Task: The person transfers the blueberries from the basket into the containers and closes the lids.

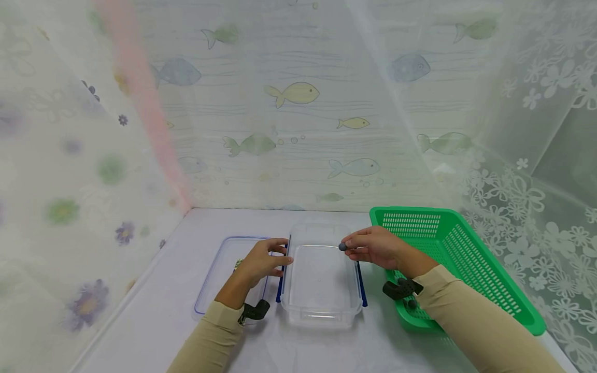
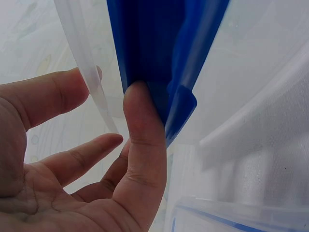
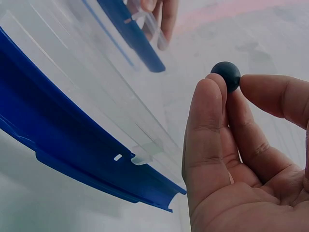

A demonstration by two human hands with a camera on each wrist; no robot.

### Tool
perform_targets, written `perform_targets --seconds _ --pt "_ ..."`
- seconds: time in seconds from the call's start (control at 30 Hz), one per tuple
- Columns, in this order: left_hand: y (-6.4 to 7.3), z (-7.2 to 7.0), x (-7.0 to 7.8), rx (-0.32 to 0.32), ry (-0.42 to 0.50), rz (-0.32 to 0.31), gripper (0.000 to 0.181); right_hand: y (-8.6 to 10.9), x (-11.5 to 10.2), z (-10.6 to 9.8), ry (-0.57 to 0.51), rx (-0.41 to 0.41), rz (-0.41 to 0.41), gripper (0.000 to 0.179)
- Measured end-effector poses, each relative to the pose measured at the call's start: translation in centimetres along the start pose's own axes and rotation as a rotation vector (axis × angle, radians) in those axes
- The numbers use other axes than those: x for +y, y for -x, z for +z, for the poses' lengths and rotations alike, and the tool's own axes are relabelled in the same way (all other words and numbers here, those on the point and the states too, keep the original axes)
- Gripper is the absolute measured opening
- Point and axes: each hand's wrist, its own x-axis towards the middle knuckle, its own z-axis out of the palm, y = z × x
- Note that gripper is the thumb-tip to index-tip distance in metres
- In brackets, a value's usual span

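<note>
A clear plastic box with blue side clips stands at the middle of the table. My left hand holds its left side. In the left wrist view, one fingertip presses the blue clip while the thumb lies against the clear wall. Above the box's right far part, my right hand pinches a small dark ball between thumb and fingertips. The ball is apart from the box. No ball shows inside the box.
To the right stands a green plastic basket with a few dark balls at its near left, partly hidden by my right wrist. A clear lid with a blue seal lies left of the box. Patterned curtains enclose the white table.
</note>
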Motion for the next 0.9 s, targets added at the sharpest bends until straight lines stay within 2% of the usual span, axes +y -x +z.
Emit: perform_targets --seconds 0.9 --pt "-0.09 0.02 0.03 0.016 -0.003 -0.013 0.066 -0.07 0.09 -0.11 -0.002 -0.014 -0.013 0.026"
